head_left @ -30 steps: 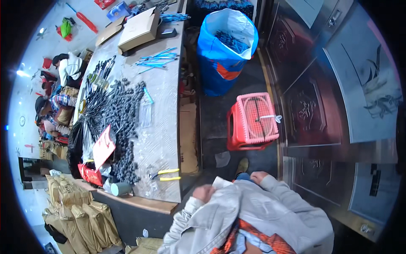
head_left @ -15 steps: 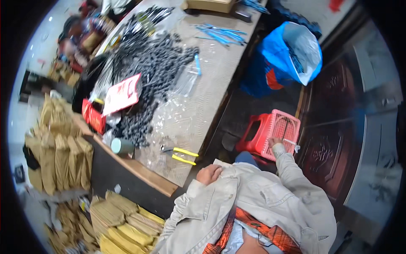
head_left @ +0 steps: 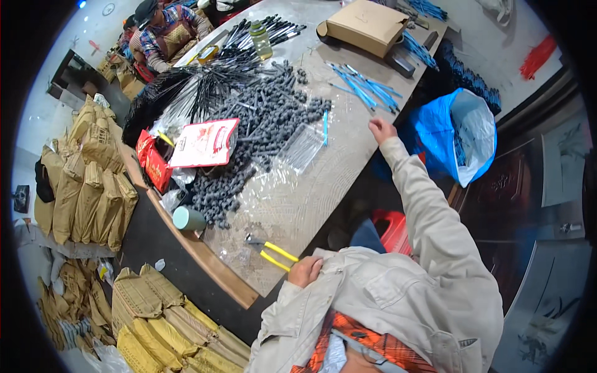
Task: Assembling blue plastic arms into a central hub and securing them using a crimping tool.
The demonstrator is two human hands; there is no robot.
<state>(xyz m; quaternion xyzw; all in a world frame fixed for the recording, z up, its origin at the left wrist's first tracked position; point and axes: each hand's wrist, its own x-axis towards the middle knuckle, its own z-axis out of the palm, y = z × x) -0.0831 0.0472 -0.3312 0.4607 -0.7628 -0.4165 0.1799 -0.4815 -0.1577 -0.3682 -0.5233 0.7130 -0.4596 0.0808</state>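
My right hand [head_left: 382, 130] reaches over the right edge of the table, fingers half curled and nothing visible in them. Just beyond it lies a loose bunch of thin blue rods [head_left: 367, 88] with dark ends. My left hand [head_left: 305, 271] rests closed at the table's near edge, against the front of my beige jacket. Whether its curled fingers hold anything is hidden. Beside it lie pliers [head_left: 273, 255] with yellow handles. Farther in spreads a big heap of small dark grey cylindrical pieces [head_left: 267, 102], with a clear plastic bag [head_left: 300, 149] and a single blue rod [head_left: 325, 127] at its edge.
A blue bag [head_left: 429, 127] with a pale lining stands right of the table [head_left: 329, 180]. A cardboard box [head_left: 367, 26] sits at the far end. Below my right arm is a red stool [head_left: 393, 231]. Brown sacks [head_left: 87, 199] are stacked left; another person [head_left: 168, 34] sits far left.
My right hand has moved from the pink basket on the red stool up and forward to the table's edge near the blue rods. My left hand stays by the pliers. The view has shifted.
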